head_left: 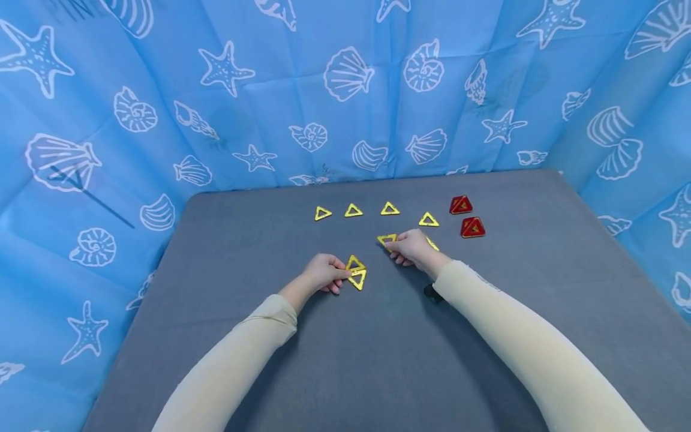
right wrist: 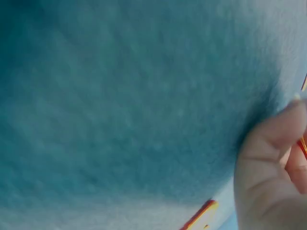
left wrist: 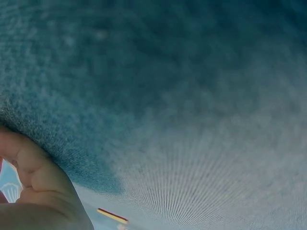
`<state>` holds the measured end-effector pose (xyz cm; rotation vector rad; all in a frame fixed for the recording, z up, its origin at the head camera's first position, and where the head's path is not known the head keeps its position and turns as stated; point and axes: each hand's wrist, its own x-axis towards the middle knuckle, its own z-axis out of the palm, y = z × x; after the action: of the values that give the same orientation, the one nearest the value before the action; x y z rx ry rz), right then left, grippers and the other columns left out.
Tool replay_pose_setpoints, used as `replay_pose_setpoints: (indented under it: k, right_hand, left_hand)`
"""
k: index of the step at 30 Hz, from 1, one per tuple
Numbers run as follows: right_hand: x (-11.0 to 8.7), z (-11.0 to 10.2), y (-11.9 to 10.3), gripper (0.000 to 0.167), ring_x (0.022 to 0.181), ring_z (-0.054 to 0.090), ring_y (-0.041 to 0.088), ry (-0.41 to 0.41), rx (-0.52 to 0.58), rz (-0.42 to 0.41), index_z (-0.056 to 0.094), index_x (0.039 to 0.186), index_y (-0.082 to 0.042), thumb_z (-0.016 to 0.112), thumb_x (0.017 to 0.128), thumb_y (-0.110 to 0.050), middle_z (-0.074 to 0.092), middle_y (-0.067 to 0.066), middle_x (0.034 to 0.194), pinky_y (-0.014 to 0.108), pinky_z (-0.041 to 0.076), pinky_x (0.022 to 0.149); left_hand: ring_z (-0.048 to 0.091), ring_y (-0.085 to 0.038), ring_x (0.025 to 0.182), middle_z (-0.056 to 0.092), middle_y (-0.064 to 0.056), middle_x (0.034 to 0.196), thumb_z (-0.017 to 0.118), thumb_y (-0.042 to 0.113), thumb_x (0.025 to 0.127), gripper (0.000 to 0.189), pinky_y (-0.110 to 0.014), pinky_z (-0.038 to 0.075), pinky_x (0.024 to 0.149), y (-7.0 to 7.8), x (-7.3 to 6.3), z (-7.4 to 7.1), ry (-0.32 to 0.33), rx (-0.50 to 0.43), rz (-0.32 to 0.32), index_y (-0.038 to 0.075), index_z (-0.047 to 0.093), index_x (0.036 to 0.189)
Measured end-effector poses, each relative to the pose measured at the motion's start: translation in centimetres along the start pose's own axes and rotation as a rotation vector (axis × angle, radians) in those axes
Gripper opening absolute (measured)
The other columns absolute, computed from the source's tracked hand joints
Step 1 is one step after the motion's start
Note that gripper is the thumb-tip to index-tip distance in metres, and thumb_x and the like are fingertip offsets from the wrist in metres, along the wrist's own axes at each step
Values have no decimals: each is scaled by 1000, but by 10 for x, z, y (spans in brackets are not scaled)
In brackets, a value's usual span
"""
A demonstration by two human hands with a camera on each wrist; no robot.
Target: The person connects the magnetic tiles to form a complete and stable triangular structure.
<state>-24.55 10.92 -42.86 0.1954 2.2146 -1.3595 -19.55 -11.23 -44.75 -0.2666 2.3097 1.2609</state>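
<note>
My left hand pinches a pair of yellow triangular frame tiles near where they meet, an upper tile and a lower tile, side against side. To the right, my right hand pinches another yellow triangular tile by its edge, apart from that pair. A further yellow tile shows partly behind the right wrist. In the left wrist view the curled thumb and fingers appear at lower left, their tiles hidden. The right wrist view shows the right fingers bent, a sliver of tile between them.
Beyond the hands stand several yellow triangular tiles in a loose row, including one at left and one at right. Two red triangular pieces lie at the back right. A blue shell-print curtain surrounds the grey table.
</note>
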Motion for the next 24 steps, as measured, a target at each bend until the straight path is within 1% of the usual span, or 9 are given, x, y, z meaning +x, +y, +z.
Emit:
replay_pose_setpoints:
  k: [6, 9, 12, 16, 24]
  right_hand:
    - [-9, 6, 2, 17, 53, 61, 10, -61, 112, 21, 63, 92, 4, 61, 97, -12, 64, 5, 68, 28, 54, 56]
    - [-13, 10, 4, 19, 52, 62, 10, -89, 129, 12, 63, 90, 5, 61, 97, -12, 65, 6, 67, 29, 54, 55]
    - [-17, 13, 5, 21, 52, 62, 11, -110, 118, -16, 64, 89, 6, 61, 97, -13, 65, 6, 66, 29, 53, 53]
    - [-22, 16, 7, 23, 53, 63, 11, -119, 73, -31, 67, 89, 5, 62, 97, -16, 66, 6, 67, 28, 52, 52]
    - [-29, 22, 11, 23, 51, 62, 11, -141, 17, -46, 67, 82, 3, 65, 95, -17, 64, 4, 62, 26, 49, 49]
  left_hand:
    - [57, -8, 47, 59, 0, 62, 71, 21, 91, 15, -23, 38, 47, 2, -2, -1, 6, 22, 4, 9, 64, 95]
    - [57, -8, 47, 60, 0, 63, 71, 21, 90, 15, -23, 39, 47, 2, -3, 0, 9, 28, 6, 9, 64, 94]
    - [58, -8, 47, 60, -1, 63, 72, 21, 90, 15, -23, 39, 48, 2, -4, 0, 20, 43, 10, 9, 64, 93]
    - [57, -8, 46, 60, -1, 63, 72, 22, 90, 15, -23, 39, 47, 3, -5, 0, 37, 67, 12, 10, 64, 91]
    - [57, -9, 46, 60, -1, 62, 72, 24, 90, 17, -23, 38, 44, 7, -5, 3, 59, 89, -13, 10, 63, 91]
